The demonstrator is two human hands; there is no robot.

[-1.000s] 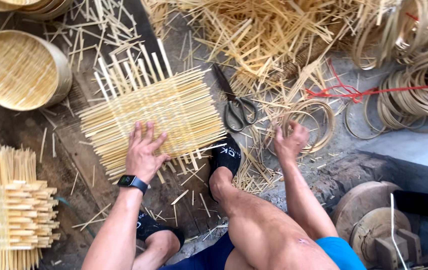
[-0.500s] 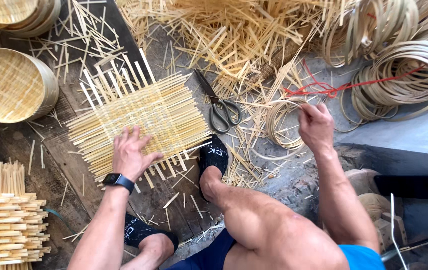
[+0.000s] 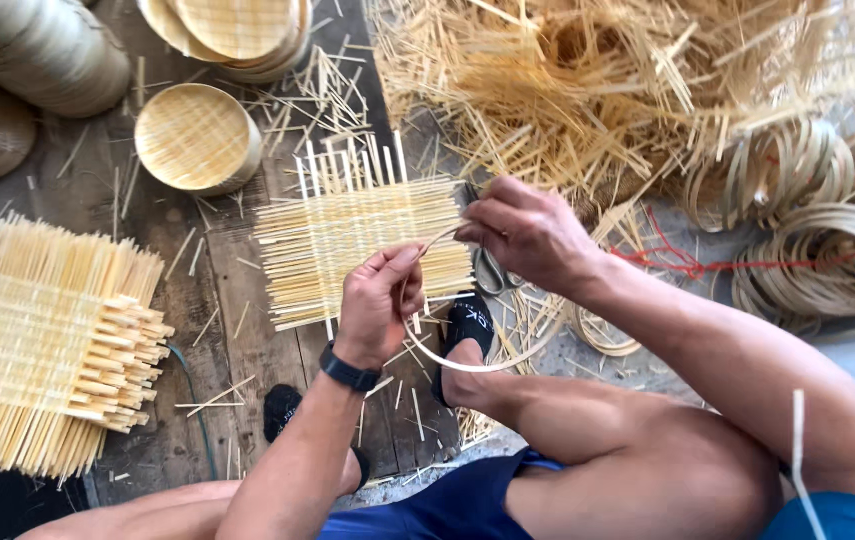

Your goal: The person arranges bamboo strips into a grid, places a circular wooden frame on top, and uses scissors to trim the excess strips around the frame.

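**Bamboo hoop held over a woven mat: points of risk**

Head view. The left hand (image 3: 375, 300) and right hand (image 3: 527, 235) both pinch a thin bamboo hoop (image 3: 467, 365), fingers closed narrowly on the strip; the hoop arcs from the hands toward 6 o'clock, over the black-sandalled foot (image 3: 465, 335). The woven mat (image 3: 347, 245) lies flat on the wooden boards (image 3: 247, 350), at 9 o'clock from the right hand. The bent strip is likely under tension: a loosened pinch could let it spring open, and over-bending could crack or splinter it. Scissors (image 3: 492, 272) lie partly hidden beneath the right hand, close to the fingers.
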